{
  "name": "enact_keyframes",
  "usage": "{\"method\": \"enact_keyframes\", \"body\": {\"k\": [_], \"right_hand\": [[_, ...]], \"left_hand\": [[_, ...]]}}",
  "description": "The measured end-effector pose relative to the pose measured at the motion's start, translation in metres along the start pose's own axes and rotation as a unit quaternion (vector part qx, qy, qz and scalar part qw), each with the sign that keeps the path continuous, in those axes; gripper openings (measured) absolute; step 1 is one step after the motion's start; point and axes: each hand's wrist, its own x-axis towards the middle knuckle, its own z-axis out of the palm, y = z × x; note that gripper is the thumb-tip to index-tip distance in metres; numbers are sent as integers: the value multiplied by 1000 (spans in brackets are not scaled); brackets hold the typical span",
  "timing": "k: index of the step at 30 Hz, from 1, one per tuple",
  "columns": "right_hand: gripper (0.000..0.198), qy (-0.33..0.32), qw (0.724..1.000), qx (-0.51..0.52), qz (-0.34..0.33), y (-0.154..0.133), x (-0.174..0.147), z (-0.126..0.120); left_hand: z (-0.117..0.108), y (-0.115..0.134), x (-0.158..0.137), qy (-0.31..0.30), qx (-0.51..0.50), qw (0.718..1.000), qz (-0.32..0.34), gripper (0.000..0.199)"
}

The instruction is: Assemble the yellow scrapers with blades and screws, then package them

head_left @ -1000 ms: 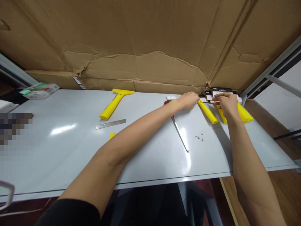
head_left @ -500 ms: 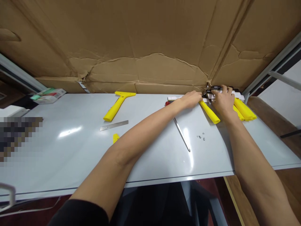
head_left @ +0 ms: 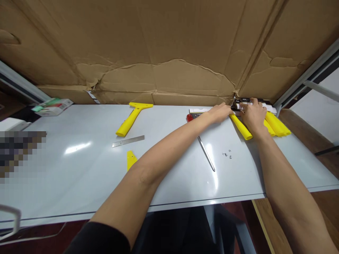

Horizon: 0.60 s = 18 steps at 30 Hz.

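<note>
At the back right of the table, my left hand [head_left: 221, 112] is closed at the head end of a yellow-handled scraper [head_left: 242, 128], whose head is mostly hidden. Just right of it, my right hand [head_left: 253, 113] has its fingers bent over the black-and-white heads of a group of scrapers [head_left: 279, 124]; their yellow handles point toward me. A screwdriver [head_left: 206, 153] with a red handle end lies partly under my left forearm. Several small screws [head_left: 226, 154] are scattered to its right.
Left of my arms lie a yellow scraper handle [head_left: 129, 120], a metal blade [head_left: 128, 141] and a partly covered yellow piece [head_left: 130, 160]. A cardboard sheet [head_left: 169, 46] stands along the back. At the far left is a small box [head_left: 54, 107]; metal posts [head_left: 309, 72] flank the table.
My left hand and the scraper by it have moved slightly right, closer to the group. My right hand stays over the heads, its fingers drawn closer together. More of the yellow piece shows.
</note>
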Motion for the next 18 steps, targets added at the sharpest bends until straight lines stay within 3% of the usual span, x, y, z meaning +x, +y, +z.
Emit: {"method": "enact_keyframes", "body": {"k": [12, 18], "right_hand": [[52, -63, 997, -19, -42, 5, 2, -20], [53, -83, 995, -20, -54, 8, -1, -15]], "left_hand": [[7, -2, 17, 36, -7, 999, 16, 55], [11, -6, 16, 69, -24, 997, -12, 47]]}}
